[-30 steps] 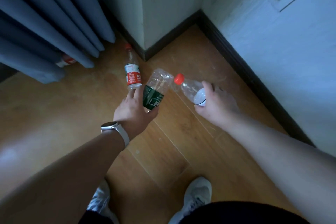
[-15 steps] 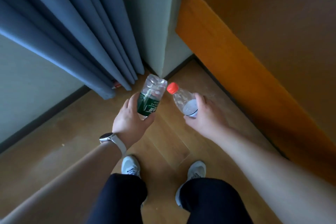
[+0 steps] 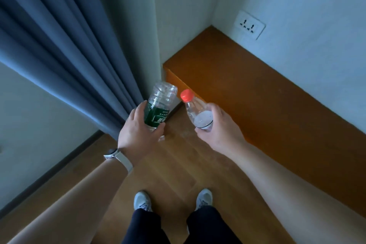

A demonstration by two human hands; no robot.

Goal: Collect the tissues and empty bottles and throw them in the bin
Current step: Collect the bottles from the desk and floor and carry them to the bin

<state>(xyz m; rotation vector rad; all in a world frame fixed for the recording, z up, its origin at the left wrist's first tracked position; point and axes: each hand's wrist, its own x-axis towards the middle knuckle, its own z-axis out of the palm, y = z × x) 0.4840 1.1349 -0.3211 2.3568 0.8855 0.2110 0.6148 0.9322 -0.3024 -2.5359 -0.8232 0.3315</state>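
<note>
1. The left hand (image 3: 138, 134), just left of the frame's centre, is wrapped around a clear bottle with a green label (image 3: 158, 108). The thumb lies across the lower edge of the label on the right and the fingers curl around the left side.
2. This bottle points away from the person, its base end uppermost in the picture. Most of the clear body sticks out above the grip. The neck end is hidden under the palm, so its cap cannot be seen.
3. The right hand (image 3: 219, 130), just right of centre, grasps a clear bottle with a red cap (image 3: 195, 109). The fingers close over the body below its white band, the thumb underneath.
4. The red cap and the bare neck project up and to the left out of the grip, close beside the other bottle's clear end but apart from it.
5. Both bottles are held in the air above the wooden floor (image 3: 178, 164).
6. A watch (image 3: 111, 153) with a pale strap sits on the left wrist.
7. A blue curtain (image 3: 59, 45) fills the upper left. An orange ledge (image 3: 257, 89) runs along the right, with a wall socket (image 3: 249, 24) above it.
8. Two pale shoes (image 3: 141, 201) stand at the bottom centre.
</note>
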